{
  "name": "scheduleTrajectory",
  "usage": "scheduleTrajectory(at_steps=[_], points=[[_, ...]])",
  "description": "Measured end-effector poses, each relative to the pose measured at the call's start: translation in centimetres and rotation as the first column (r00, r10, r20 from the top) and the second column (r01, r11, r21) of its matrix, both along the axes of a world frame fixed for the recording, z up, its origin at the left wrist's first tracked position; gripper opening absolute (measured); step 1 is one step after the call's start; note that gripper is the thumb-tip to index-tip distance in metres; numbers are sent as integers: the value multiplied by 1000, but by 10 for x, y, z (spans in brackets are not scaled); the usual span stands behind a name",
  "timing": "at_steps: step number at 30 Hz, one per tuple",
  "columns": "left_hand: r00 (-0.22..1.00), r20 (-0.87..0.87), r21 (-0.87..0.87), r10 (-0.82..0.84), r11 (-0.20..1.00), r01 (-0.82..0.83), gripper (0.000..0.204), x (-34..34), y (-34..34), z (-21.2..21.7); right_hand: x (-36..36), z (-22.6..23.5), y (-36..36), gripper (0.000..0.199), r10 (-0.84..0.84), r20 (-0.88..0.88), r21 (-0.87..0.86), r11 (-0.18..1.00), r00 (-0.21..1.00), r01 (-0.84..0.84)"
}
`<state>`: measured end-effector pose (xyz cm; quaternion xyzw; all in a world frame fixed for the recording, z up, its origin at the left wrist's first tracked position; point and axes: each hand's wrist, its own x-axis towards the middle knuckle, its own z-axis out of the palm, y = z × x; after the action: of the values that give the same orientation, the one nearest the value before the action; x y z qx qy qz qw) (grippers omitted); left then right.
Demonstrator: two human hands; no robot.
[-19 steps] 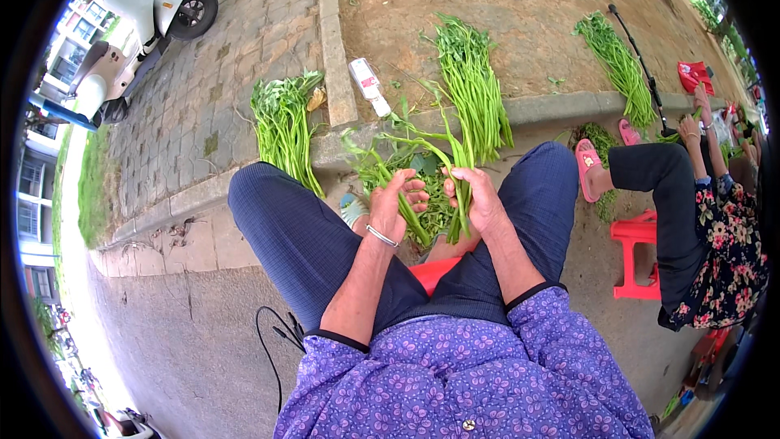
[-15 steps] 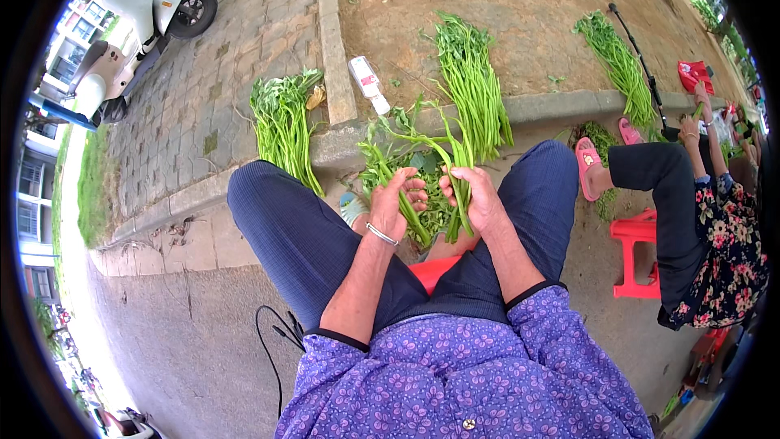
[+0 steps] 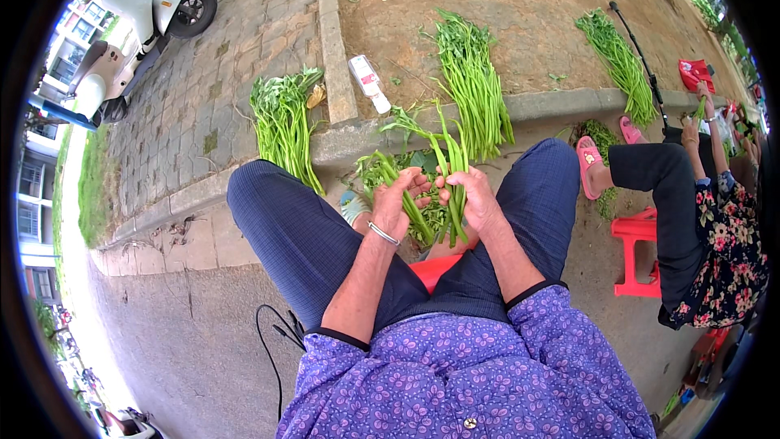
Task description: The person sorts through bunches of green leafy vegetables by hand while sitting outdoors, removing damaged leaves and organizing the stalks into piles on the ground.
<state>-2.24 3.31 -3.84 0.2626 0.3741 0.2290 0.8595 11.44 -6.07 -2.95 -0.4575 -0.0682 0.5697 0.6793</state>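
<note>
Between my knees, my left hand is closed around a few leafy green vegetable stems, their leaf ends pointing away from me. My right hand grips a small bunch of long green vegetable stems upright, with cut ends showing below the fingers. The hands are close together, fingertips nearly meeting at the stems. Beneath them lies a heap of loose leaves and trimmings, partly hidden by my hands. A silver bangle circles my left wrist.
Bundles of greens lie on the curb at left, centre and right. A white bottle lies near the curb. At right, a person in pink slippers handles greens beside a red stool. A scooter stands far left.
The stems in my right hand have shifted toward me, so their lower ends now show below it. My left hand has barely moved. The neighbouring person's hands moved slightly.
</note>
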Motion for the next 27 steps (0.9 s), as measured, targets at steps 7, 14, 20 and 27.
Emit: scheduleTrajectory(at_steps=[7, 14, 20, 27], points=[[988, 102, 98, -117, 989, 107, 31, 5, -8, 1, -21, 13, 3, 20, 99, 181, -42, 995, 979, -93], [987, 7, 108, -161, 981, 159, 30, 9, -11, 11, -27, 22, 5, 14, 167, 289, -143, 981, 943, -130], [987, 119, 20, -106, 994, 104, 29, 8, -10, 9, -23, 21, 2, 13, 151, 227, -141, 983, 962, -121], [998, 62, 23, 33, 999, -34, 20, 7, -7, 1, -24, 14, -1, 15, 169, 201, -122, 982, 965, -147]])
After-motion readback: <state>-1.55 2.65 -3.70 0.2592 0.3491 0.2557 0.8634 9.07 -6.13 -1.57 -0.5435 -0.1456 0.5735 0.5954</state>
